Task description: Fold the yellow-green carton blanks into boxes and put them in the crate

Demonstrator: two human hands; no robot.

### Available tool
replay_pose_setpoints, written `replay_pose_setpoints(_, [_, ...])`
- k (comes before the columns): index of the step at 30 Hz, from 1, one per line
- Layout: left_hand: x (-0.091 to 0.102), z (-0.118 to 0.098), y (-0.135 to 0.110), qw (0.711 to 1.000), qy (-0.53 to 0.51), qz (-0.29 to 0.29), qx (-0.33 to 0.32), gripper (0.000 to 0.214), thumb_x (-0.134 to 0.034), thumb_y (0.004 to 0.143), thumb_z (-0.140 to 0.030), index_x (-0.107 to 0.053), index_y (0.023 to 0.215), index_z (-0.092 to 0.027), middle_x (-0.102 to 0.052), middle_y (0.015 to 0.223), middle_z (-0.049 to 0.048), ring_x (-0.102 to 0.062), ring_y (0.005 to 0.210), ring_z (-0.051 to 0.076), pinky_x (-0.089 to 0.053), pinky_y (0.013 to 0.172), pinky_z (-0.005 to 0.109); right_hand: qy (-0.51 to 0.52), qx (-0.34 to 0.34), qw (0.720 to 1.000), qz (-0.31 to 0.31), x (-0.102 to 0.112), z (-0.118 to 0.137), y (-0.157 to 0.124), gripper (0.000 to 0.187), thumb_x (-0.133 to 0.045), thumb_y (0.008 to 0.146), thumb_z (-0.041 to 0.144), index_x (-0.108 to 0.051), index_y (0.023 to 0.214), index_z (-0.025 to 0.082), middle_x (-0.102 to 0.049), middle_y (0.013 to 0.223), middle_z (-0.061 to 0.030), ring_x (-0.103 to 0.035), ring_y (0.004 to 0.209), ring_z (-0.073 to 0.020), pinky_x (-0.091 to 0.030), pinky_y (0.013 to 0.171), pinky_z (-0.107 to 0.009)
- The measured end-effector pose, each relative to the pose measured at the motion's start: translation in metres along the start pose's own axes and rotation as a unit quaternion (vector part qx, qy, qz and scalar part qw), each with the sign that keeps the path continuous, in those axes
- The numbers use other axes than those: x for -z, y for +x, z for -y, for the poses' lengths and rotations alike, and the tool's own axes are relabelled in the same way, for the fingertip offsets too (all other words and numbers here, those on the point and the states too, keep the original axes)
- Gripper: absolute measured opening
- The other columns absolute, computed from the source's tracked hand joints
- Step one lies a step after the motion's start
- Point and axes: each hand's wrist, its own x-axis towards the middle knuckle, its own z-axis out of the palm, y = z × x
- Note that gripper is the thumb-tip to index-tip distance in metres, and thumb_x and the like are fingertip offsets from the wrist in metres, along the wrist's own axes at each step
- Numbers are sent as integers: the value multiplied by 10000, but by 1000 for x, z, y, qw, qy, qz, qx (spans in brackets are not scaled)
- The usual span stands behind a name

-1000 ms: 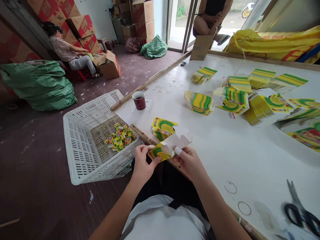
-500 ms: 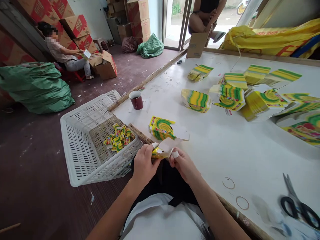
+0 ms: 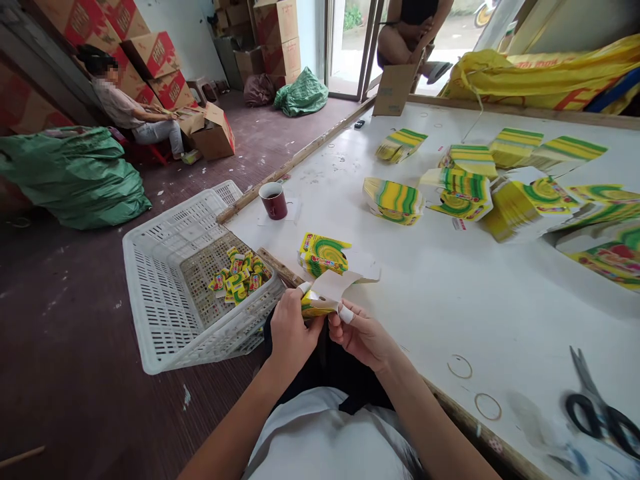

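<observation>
Between my hands, over the near table edge, is a small yellow-green cardboard box (image 3: 316, 307) with a white inner flap standing up. My left hand (image 3: 291, 331) grips its left end, thumb on top, a white wrap round one fingertip. At the right end, my right hand (image 3: 361, 333) pinches the box's edge; its thumb also wears a white wrap. Just beyond lies a small stack of flat printed cartons (image 3: 324, 255) with white flaps. To the left, a white plastic basket (image 3: 150, 303) holds several folded small boxes (image 3: 240, 275).
A maroon mug (image 3: 274, 203) stands near the table's left edge. Several bundles of flat cartons (image 3: 393, 200) spread across the far right. Scissors (image 3: 590, 393) and rubber bands (image 3: 487, 406) lie at the near right. A co-worker (image 3: 130, 110) sits among cardboard boxes; another person (image 3: 415, 33) sits by the door.
My right hand has shifted slightly left and down along the box, whose white flap now stands more visible. The seated co-worker's hands have lowered, and the item held there is now near the floor.
</observation>
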Motion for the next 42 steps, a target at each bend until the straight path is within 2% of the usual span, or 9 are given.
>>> replay_pose_setpoints(4, [-2, 1, -3, 998, -27, 10, 63, 421, -681, 720, -188, -429, 1055, -223, -592, 886, 35, -621, 824, 239, -475, 690, 325, -13, -2, 1000, 13, -2, -3, -1, 362, -898, 567, 374, -628, 704, 174, -636, 615, 46, -509, 454, -31, -411, 465, -146])
replay_pose_setpoints(7, [-1, 3, -1, 997, -40, 11, 64, 422, -685, 727, -202, -432, 1064, -221, -599, 901, 39, -624, 835, 240, -478, 694, 325, -84, 27, 996, 2, -2, 4, -4, 343, -872, 606, 391, -627, 722, 181, -656, 682, 23, -536, 510, -50, -414, 485, -159])
replay_pose_setpoints(11, [3, 6, 2, 1000, 2, 10, -13, 373, -666, 777, -223, -438, 1072, -221, -599, 915, 46, -623, 844, 235, -478, 701, 320, -206, 116, 971, -24, -1, 19, -7, 332, -843, 633, 412, -641, 794, 204, -636, 739, 22, -556, 620, -94, -424, 547, -200])
replay_pose_setpoints(16, [5, 7, 3, 993, 65, 11, -95, 324, -633, 807, -226, -452, 1074, -211, -611, 907, 57, -618, 823, 242, -464, 707, 338, -351, 172, 918, -65, -2, 33, -7, 332, -758, 691, 467, -589, 611, 192, -529, 582, 44, -446, 566, -104, -356, 533, -241])
replay_pose_setpoints(20, [4, 5, 2, 996, 48, 10, -76, 346, -639, 790, -220, -442, 1075, -213, -614, 908, 54, -619, 809, 236, -470, 691, 329, -301, 138, 943, -32, -4, 32, -7, 321, -768, 679, 447, -600, 604, 184, -558, 574, 41, -459, 560, -98, -375, 551, -239])
replay_pose_setpoints(24, [2, 2, 0, 999, -17, 18, -21, 413, -647, 756, -196, -422, 1101, -224, -617, 935, 55, -632, 862, 239, -491, 712, 324, -158, 78, 984, -22, -2, 23, -4, 311, -843, 590, 401, -621, 604, 184, -606, 564, 28, -509, 532, -91, -409, 533, -220])
replay_pose_setpoints(29, [-1, -1, -2, 989, -103, 53, 92, 438, -695, 710, -234, -453, 1075, -233, -637, 934, 48, -646, 877, 241, -501, 730, 333, -102, 58, 993, -22, 2, 14, -1, 315, -855, 579, 408, -640, 617, 182, -606, 550, 22, -513, 503, -88, -440, 516, -217])
replay_pose_setpoints(35, [6, -3, 6, 949, -250, 109, 160, 522, -759, 660, -268, -487, 1105, -236, -658, 956, 28, -645, 886, 213, -512, 780, 328, -230, 164, 959, -9, 7, 17, -2, 259, -784, 695, 427, -647, 691, 207, -621, 657, 18, -543, 626, -127, -469, 634, -263])
replay_pose_setpoints(42, [9, -2, 6, 832, -459, 208, 233, 526, -817, 627, -243, -545, 1077, -220, -639, 944, 8, -597, 838, 154, -482, 744, 243, -289, 217, 932, 10, 7, 14, -3, 238, -723, 764, 435, -608, 748, 227, -601, 726, 16, -539, 679, -145, -456, 651, -275])
